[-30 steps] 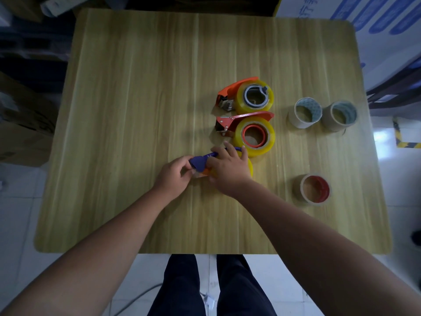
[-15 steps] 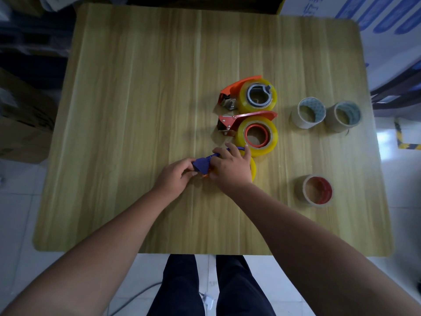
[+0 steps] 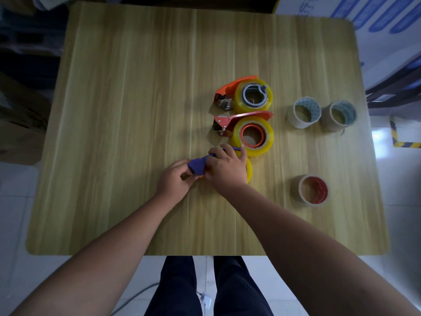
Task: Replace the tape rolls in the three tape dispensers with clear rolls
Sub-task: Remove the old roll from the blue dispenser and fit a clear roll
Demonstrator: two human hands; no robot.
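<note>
Neither hand has shifted: left hand (image 3: 174,181) pinches the purple dispenser (image 3: 197,166) by its nose, right hand (image 3: 227,169) grips its yellow roll (image 3: 250,173). Dispenser lies front-centre on the wood table (image 3: 136,99); tiled floor (image 3: 13,213) and cartons (image 3: 20,124) surround it.

The right hand (image 3: 227,168) covers most of the purple dispenser (image 3: 197,166) and its yellow roll (image 3: 250,173); only edges show.
</note>
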